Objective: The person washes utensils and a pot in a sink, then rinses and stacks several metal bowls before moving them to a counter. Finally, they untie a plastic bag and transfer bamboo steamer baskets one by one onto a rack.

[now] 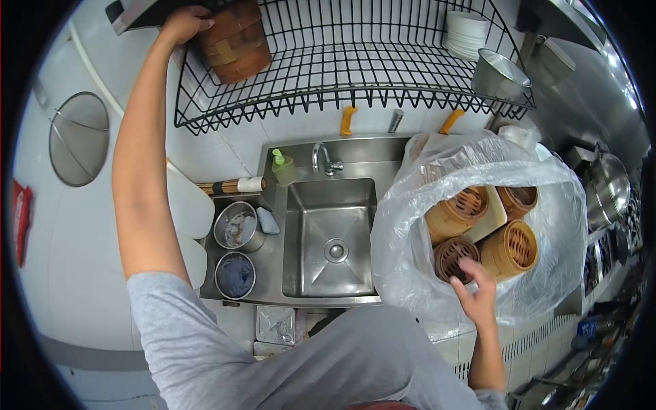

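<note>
My left hand (pixel 184 25) is raised at the upper left, its fingers bent against a tilted stack of brown bamboo steamers (pixel 236 44) in the black wire rack. A metal edge lies behind that hand, and part of its grip is hidden. Low on the right, my right hand (pixel 478 290) reaches into a large clear plastic bag (pixel 403 232). Its thumb and fingers are apart at the rim of a dark round bamboo steamer (pixel 452 258). Around it in the bag stand lighter bamboo steamers (pixel 509 249) and a cream-coloured block or container (pixel 486 224).
A steel sink (pixel 335 225) with a tap (pixel 324 158) sits between my hands. Left of it are two metal pots (pixel 236 275) and a green soap bottle (pixel 282 167). White bowls (pixel 467 35) and a metal container (pixel 501 75) stand in the wire rack (pixel 355 92). A strainer (pixel 80 139) hangs left.
</note>
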Demonstrator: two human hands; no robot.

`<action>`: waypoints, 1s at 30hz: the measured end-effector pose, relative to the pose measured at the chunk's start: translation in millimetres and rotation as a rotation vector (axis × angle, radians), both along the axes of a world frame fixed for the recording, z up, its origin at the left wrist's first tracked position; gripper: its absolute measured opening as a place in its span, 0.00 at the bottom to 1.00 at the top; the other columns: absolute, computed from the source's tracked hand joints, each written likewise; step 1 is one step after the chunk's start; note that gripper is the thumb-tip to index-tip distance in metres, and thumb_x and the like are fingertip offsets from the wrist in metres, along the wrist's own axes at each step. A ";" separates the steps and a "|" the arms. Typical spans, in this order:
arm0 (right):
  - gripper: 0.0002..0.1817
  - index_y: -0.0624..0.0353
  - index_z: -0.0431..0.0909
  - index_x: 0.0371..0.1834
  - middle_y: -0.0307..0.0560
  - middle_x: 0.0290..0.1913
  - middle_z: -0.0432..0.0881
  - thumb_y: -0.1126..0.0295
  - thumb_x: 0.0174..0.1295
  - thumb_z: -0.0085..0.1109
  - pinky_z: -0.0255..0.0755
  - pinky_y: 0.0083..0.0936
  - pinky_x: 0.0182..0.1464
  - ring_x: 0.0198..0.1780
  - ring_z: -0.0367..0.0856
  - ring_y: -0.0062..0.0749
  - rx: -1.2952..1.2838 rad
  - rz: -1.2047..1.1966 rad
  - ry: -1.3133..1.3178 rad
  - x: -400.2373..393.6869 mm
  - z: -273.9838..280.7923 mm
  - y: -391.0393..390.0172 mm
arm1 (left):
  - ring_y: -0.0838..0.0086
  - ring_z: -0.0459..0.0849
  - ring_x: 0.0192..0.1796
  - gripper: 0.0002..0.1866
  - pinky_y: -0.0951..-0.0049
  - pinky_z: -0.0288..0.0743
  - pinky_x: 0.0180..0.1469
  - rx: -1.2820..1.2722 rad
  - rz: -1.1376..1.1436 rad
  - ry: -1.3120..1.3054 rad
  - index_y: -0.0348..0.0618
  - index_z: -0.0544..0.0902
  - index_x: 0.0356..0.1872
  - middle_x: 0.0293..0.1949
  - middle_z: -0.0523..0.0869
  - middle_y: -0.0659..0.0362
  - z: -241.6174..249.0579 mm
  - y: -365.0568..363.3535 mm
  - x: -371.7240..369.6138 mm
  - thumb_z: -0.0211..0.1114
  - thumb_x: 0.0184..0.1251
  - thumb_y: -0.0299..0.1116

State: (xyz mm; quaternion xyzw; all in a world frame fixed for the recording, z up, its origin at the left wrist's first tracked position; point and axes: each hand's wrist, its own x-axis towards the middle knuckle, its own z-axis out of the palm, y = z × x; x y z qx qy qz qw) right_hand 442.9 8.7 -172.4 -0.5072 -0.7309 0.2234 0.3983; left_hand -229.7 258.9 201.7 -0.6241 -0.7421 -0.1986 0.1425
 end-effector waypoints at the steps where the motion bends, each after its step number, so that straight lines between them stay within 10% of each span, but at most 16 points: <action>1: 0.20 0.68 0.84 0.51 0.57 0.54 0.88 0.72 0.57 0.75 0.80 0.34 0.54 0.53 0.87 0.46 -0.056 -0.060 0.021 19.3 -13.9 -15.9 | 0.56 0.86 0.60 0.34 0.53 0.79 0.62 -0.030 0.002 -0.104 0.42 0.79 0.69 0.62 0.86 0.49 5.9 3.7 -0.6 0.75 0.63 0.45; 9: 0.14 0.67 0.85 0.50 0.48 0.50 0.88 0.74 0.61 0.71 0.79 0.26 0.50 0.47 0.84 0.27 -0.318 -0.276 0.321 72.1 -65.7 -71.4 | 0.60 0.86 0.57 0.30 0.59 0.86 0.51 -0.062 0.059 -0.186 0.42 0.82 0.65 0.59 0.86 0.52 13.6 -8.5 41.4 0.78 0.60 0.37; 24: 0.15 0.67 0.85 0.49 0.52 0.50 0.88 0.76 0.58 0.72 0.81 0.27 0.47 0.47 0.86 0.33 -0.172 -0.129 0.259 44.8 -53.3 -33.2 | 0.49 0.86 0.47 0.17 0.57 0.80 0.51 0.350 -0.143 0.400 0.38 0.89 0.47 0.41 0.87 0.47 -44.5 -112.8 103.0 0.77 0.54 0.26; 30: 0.16 0.67 0.85 0.49 0.54 0.51 0.88 0.75 0.59 0.72 0.81 0.28 0.47 0.47 0.87 0.34 -0.153 -0.071 0.228 35.0 -46.9 -26.9 | 0.49 0.86 0.55 0.16 0.56 0.81 0.58 0.301 -0.042 0.360 0.44 0.90 0.51 0.52 0.88 0.45 -6.7 -57.1 67.9 0.73 0.62 0.34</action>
